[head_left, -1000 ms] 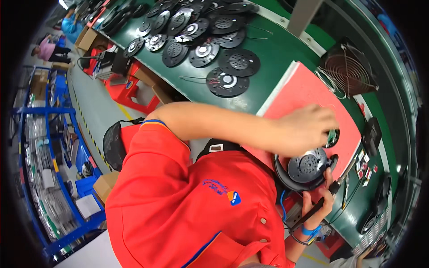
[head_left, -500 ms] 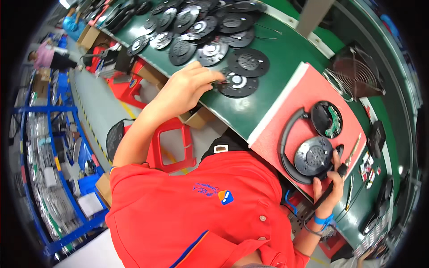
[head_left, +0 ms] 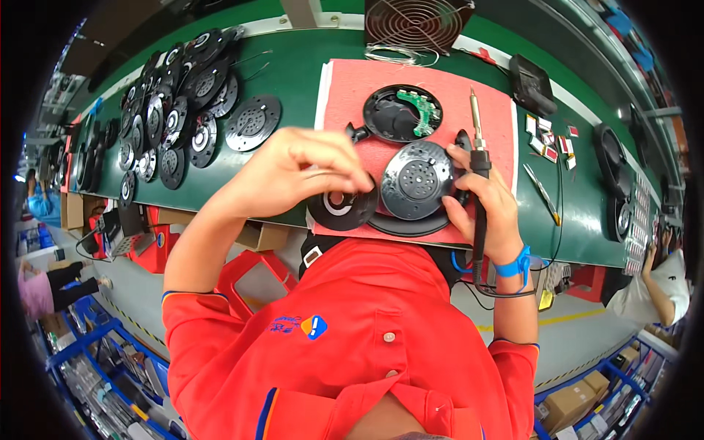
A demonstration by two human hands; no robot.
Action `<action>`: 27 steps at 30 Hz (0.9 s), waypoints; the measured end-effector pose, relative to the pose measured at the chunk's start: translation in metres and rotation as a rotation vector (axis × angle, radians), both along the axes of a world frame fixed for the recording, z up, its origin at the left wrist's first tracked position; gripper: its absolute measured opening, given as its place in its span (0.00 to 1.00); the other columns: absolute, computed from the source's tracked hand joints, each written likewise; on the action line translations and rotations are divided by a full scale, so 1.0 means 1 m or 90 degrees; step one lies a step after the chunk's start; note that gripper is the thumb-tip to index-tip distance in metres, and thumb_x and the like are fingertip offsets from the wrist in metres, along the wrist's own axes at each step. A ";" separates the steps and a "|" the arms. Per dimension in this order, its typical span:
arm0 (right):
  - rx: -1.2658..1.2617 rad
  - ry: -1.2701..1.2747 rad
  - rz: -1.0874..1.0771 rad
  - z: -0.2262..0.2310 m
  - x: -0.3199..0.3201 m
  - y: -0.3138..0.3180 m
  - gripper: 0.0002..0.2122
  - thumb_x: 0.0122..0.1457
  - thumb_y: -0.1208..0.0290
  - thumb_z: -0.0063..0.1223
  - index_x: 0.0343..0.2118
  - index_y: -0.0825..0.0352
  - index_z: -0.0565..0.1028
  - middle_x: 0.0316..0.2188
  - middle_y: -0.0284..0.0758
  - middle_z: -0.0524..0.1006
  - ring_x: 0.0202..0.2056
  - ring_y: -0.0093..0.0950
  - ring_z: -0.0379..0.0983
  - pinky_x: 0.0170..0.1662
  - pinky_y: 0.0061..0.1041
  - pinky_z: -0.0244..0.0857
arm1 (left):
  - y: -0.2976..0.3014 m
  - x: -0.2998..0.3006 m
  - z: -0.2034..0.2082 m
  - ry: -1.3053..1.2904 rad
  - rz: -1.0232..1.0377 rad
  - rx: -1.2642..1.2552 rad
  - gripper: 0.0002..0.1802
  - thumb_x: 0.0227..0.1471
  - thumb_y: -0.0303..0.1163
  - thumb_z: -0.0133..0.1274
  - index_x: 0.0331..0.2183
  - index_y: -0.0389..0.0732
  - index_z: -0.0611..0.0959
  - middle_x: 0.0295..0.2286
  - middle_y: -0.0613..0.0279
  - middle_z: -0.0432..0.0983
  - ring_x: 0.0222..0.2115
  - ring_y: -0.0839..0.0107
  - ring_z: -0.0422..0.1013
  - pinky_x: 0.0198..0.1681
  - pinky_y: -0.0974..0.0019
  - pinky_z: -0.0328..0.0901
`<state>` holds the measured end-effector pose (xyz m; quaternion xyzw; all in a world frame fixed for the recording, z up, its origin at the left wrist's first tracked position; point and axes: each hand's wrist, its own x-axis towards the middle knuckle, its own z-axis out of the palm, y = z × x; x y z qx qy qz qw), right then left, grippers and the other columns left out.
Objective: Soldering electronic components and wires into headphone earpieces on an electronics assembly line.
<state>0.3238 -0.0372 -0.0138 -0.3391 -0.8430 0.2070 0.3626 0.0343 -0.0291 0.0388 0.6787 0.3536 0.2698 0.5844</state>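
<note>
Pinched in the fingers of my left hand [head_left: 304,165], which is a little blurred, is a black speaker plate [head_left: 361,214] with a white ring, over the near edge of the red mat [head_left: 341,95]. My right hand [head_left: 490,202] holds a soldering iron [head_left: 480,163], its tip pointing away from me, while the thumb and fingertips reach the headphone beside it. One ear cup, topped by a dark perforated plate [head_left: 418,180], lies near my right fingers. Beyond it the other ear cup [head_left: 385,117] lies open, with a green circuit board [head_left: 422,111]. The headband [head_left: 411,226] is partly hidden.
Many speaker plates [head_left: 172,117] are piled on the green bench [head_left: 293,66] at left, one plate [head_left: 253,123] apart from them. A fan [head_left: 414,26] stands at the back. Tweezers [head_left: 543,192] and small white-and-red pieces [head_left: 541,138] lie at right. Another person [head_left: 649,286] is at far right.
My left hand has carried the speaker plate from the bench to the mat, beside the headphone. The right hand still holds the soldering iron. The whole view has turned.
</note>
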 end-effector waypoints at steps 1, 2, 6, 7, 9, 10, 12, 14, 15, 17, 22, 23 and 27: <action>0.001 0.000 -0.006 -0.001 0.002 0.001 0.15 0.42 0.83 0.59 0.33 0.68 0.67 0.46 0.49 0.72 0.43 0.42 0.73 0.45 0.33 0.67 | 0.009 0.011 -0.003 -0.012 -0.007 0.146 0.05 0.44 0.16 0.53 0.27 0.33 0.82 0.29 0.62 0.74 0.31 0.74 0.70 0.37 0.72 0.66; 0.000 0.011 0.000 0.001 0.000 0.001 0.15 0.42 0.83 0.59 0.33 0.68 0.67 0.46 0.49 0.72 0.43 0.42 0.73 0.45 0.32 0.67 | 0.014 0.020 -0.007 -0.056 0.017 0.202 0.04 0.47 0.19 0.52 0.28 0.33 0.82 0.27 0.64 0.74 0.29 0.76 0.70 0.37 0.73 0.65; -0.014 0.068 -0.026 0.004 0.000 0.006 0.15 0.43 0.84 0.59 0.33 0.68 0.67 0.44 0.50 0.73 0.43 0.39 0.73 0.45 0.31 0.67 | 0.028 0.055 -0.002 -0.069 0.082 -0.028 0.08 0.52 0.28 0.50 0.30 0.34 0.81 0.24 0.65 0.75 0.26 0.80 0.69 0.33 0.75 0.64; -0.023 0.096 -0.048 0.002 0.000 0.009 0.13 0.46 0.85 0.57 0.34 0.68 0.66 0.43 0.51 0.74 0.43 0.37 0.74 0.45 0.31 0.67 | 0.030 0.061 -0.005 -0.033 0.088 -0.015 0.08 0.52 0.29 0.51 0.29 0.34 0.81 0.24 0.66 0.75 0.25 0.81 0.69 0.31 0.74 0.64; -0.060 0.170 -0.067 0.009 -0.003 0.013 0.13 0.48 0.86 0.54 0.35 0.68 0.65 0.44 0.51 0.73 0.42 0.34 0.74 0.45 0.30 0.66 | 0.034 0.071 -0.015 0.004 0.113 0.044 0.10 0.50 0.31 0.52 0.29 0.34 0.81 0.20 0.62 0.74 0.22 0.78 0.69 0.25 0.70 0.62; -0.092 0.228 -0.062 0.011 -0.006 0.017 0.13 0.49 0.86 0.53 0.36 0.68 0.65 0.44 0.51 0.72 0.42 0.33 0.74 0.45 0.29 0.67 | 0.035 0.073 -0.018 0.003 0.108 0.046 0.10 0.50 0.31 0.52 0.29 0.34 0.81 0.20 0.62 0.74 0.22 0.78 0.69 0.25 0.70 0.62; -0.092 0.255 -0.066 0.014 -0.011 0.022 0.13 0.50 0.87 0.52 0.37 0.68 0.64 0.43 0.50 0.73 0.41 0.31 0.73 0.44 0.26 0.67 | 0.034 0.078 -0.022 0.055 0.144 0.224 0.09 0.49 0.30 0.52 0.29 0.34 0.81 0.19 0.57 0.73 0.20 0.72 0.69 0.24 0.68 0.62; -0.149 0.301 -0.070 0.022 -0.017 0.026 0.13 0.51 0.89 0.50 0.37 0.69 0.64 0.38 0.46 0.74 0.40 0.29 0.73 0.42 0.24 0.68 | 0.033 0.080 -0.022 0.058 0.160 0.222 0.09 0.48 0.29 0.52 0.29 0.34 0.81 0.19 0.53 0.73 0.20 0.68 0.70 0.25 0.66 0.63; -0.124 0.305 -0.087 0.021 -0.019 0.029 0.13 0.51 0.89 0.50 0.36 0.69 0.64 0.34 0.41 0.74 0.36 0.26 0.73 0.39 0.21 0.68 | 0.033 0.079 -0.022 0.077 0.158 0.239 0.09 0.48 0.29 0.52 0.29 0.34 0.81 0.20 0.53 0.74 0.21 0.68 0.71 0.26 0.66 0.63; -0.107 0.287 -0.092 0.022 -0.020 0.033 0.12 0.51 0.89 0.51 0.36 0.68 0.64 0.32 0.40 0.74 0.35 0.24 0.73 0.38 0.20 0.68 | 0.034 0.078 -0.022 0.099 0.160 0.254 0.09 0.48 0.30 0.53 0.29 0.34 0.81 0.20 0.53 0.74 0.21 0.68 0.71 0.26 0.67 0.64; -0.085 0.248 -0.103 0.032 -0.026 0.039 0.12 0.51 0.89 0.51 0.36 0.68 0.65 0.30 0.37 0.74 0.31 0.21 0.72 0.35 0.18 0.66 | 0.037 0.085 -0.001 -0.002 0.174 0.121 0.09 0.48 0.29 0.54 0.30 0.33 0.81 0.21 0.59 0.77 0.23 0.76 0.72 0.27 0.71 0.65; -0.056 0.251 -0.101 0.033 -0.028 0.042 0.12 0.50 0.89 0.52 0.36 0.69 0.65 0.29 0.37 0.74 0.31 0.21 0.72 0.35 0.18 0.66 | 0.039 0.087 -0.005 -0.067 0.197 0.116 0.08 0.48 0.28 0.55 0.29 0.33 0.81 0.21 0.63 0.77 0.22 0.80 0.70 0.26 0.74 0.64; 0.004 0.256 -0.119 0.034 -0.033 0.052 0.12 0.50 0.88 0.53 0.35 0.69 0.66 0.28 0.35 0.73 0.29 0.19 0.70 0.34 0.16 0.65 | 0.052 0.087 -0.006 -0.077 0.189 0.120 0.07 0.47 0.27 0.55 0.29 0.32 0.82 0.19 0.65 0.75 0.21 0.81 0.68 0.25 0.74 0.64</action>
